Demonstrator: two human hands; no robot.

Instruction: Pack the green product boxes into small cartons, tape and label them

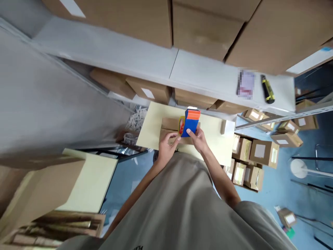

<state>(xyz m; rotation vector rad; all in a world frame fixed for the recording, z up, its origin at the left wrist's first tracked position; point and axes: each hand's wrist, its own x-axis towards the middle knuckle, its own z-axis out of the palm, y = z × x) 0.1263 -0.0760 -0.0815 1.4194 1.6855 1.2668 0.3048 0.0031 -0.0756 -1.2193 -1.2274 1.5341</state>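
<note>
A small cardboard box lies on a pale yellow table in front of me. My right hand grips a blue and orange tape dispenser standing on the box's top, its yellow tape roll facing left. My left hand rests on the near edge of the box, fingers curled and pressing the box down beside the dispenser.
A grey shelf above the table carries large cardboard cartons, a yellow and black utility knife and a blurred paper. Several small sealed boxes are stacked on the blue floor at right. A second yellow table and a big carton stand at left.
</note>
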